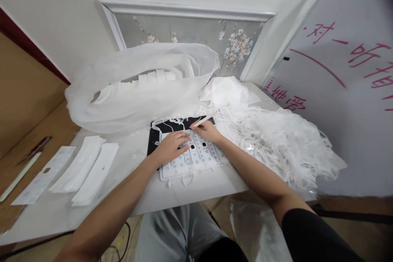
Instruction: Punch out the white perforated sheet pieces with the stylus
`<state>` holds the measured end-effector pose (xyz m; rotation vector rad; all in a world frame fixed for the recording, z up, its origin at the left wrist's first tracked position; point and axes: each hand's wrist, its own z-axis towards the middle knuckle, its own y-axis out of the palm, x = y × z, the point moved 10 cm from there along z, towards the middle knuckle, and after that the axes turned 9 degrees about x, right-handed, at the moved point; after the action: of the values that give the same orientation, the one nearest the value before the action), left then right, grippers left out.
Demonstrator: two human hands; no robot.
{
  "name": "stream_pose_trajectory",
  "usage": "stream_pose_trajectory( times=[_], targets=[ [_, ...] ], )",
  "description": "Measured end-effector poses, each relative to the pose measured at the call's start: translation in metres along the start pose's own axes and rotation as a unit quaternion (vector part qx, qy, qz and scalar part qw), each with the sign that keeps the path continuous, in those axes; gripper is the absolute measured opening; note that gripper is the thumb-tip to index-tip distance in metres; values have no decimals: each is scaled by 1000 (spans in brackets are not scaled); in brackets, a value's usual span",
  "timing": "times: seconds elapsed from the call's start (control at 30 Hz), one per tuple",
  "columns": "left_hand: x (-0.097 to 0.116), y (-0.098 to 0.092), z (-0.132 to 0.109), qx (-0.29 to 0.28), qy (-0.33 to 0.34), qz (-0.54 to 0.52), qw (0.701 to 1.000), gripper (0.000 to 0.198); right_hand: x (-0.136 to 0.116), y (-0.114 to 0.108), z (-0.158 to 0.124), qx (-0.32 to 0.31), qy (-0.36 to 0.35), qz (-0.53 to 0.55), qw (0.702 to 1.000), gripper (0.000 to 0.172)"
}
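Observation:
A white plastic case [178, 170] with rows of small round studs lies open on a black mat [153, 143] near the table's front. My left hand [172, 148] rests on its left part, fingers stretched out and lying flat. At the case's back edge, my right hand [210, 132] is closed around a slim white stick [203, 120], which points up to the right. Thin white cords [175, 120] run over the back of the case near my fingers. What lies under my left palm is hidden.
A heap of white cords [276, 143] covers the table's right side. Behind the case is a large bag of white sheer material [132, 106] holding white strips. White strips [81, 163] lie at the left, near a pen-like tool [38, 147]. A board [344, 131] stands at right.

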<state>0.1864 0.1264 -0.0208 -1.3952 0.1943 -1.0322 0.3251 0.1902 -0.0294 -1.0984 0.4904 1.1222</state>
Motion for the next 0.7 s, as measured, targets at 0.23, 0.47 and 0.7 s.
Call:
stream_pose_trajectory(
  times=[0.23, 0.47, 0.7],
  targets=[
    [2, -1, 1, 2, 7, 0, 1000, 42, -13, 2, 0, -14, -31, -40, 999, 15],
    [-6, 7, -4, -4, -3, 27, 1000, 58, -43, 14, -11, -58, -207, -159, 964, 26],
    [-13, 18, -5, -30, -15, 86, 996, 66, -38, 30, -11, -62, -210, -267, 939, 24]
  ],
)
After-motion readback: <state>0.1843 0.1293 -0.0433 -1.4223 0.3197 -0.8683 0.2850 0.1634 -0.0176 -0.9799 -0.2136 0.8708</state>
